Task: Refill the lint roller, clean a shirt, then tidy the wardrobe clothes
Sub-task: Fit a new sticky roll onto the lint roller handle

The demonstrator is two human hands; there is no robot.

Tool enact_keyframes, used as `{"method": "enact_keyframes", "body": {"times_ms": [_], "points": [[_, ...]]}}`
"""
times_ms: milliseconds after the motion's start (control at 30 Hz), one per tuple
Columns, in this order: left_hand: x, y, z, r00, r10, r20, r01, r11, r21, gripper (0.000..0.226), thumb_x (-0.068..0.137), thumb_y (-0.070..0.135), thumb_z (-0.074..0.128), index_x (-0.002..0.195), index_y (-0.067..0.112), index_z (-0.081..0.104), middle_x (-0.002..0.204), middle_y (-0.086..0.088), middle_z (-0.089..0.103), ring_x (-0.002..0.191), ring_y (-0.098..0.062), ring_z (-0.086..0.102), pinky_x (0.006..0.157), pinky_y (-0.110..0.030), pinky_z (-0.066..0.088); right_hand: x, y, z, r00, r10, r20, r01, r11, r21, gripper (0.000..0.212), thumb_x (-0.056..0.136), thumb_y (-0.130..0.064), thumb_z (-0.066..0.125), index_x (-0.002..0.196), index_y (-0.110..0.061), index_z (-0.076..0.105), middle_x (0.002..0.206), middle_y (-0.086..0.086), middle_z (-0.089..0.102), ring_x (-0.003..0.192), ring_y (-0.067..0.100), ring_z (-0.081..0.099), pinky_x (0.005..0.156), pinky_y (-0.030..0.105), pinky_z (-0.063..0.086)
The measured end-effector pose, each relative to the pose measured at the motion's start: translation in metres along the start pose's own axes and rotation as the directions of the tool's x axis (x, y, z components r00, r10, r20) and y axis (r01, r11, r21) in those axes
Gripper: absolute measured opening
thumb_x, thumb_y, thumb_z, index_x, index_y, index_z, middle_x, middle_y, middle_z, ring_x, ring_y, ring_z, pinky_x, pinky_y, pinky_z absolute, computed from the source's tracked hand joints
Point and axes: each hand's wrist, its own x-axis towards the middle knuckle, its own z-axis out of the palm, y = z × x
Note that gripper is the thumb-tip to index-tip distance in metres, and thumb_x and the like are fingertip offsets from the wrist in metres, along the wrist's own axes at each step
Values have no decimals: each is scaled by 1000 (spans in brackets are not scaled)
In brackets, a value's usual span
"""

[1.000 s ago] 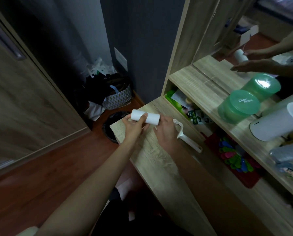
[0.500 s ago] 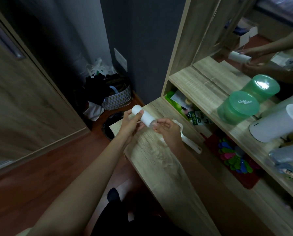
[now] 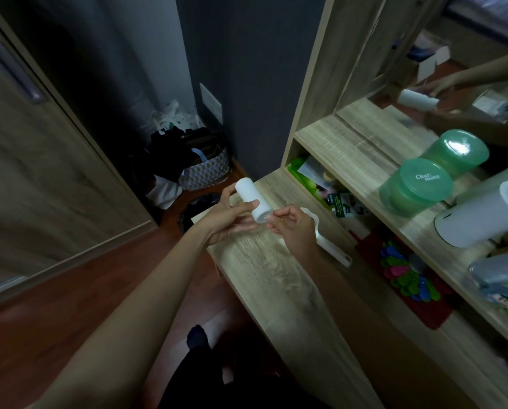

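Note:
A white lint roll is held in the air above the far end of the wooden table. My left hand grips it, thumb across the top and fingers underneath. My right hand has its fingers curled, with thumb and forefinger pinching at the roll's near end. Beneath my right hand the white lint roller handle lies on the table, partly hidden by that hand.
The shelf on the right holds a green jar and a white container. Below lies a red tray of coloured pegs. A basket of clothes stands on the floor beside the wardrobe door. A mirror reflects my hands.
The roll has turned from lying crosswise to pointing its end at my right hand. My right hand lifted off the handle and came to the roll's near end.

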Motion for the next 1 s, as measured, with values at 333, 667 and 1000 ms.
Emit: {"method": "enact_keyframes", "body": {"times_ms": [333,667,1000], "points": [[4,-3,-1,999,-30,33,32,998,-51,74,85,2,68,139,34,31,126,-17,52,100,-40,68,74,-51,59,4,12,-12,970,-244,7,234,918,-320,7,79,-5,73,78,-10,69,70,-7,66,63,20,67,64,45,58],[13,-9,9,993,-99,-70,89,987,-130,70,84,5,71,136,32,32,125,-21,52,91,-36,71,67,-50,60,9,20,-19,949,-311,54,305,859,-412,4,85,-10,69,87,-6,71,72,-17,63,58,3,64,56,17,52],[14,-6,1,989,-75,-126,58,989,-134,68,84,4,71,132,33,31,117,-14,50,106,-40,64,75,-58,55,40,46,-59,964,11,-266,-191,724,-663,34,93,-32,47,110,-4,57,95,13,63,88,27,62,77,41,53]]}}
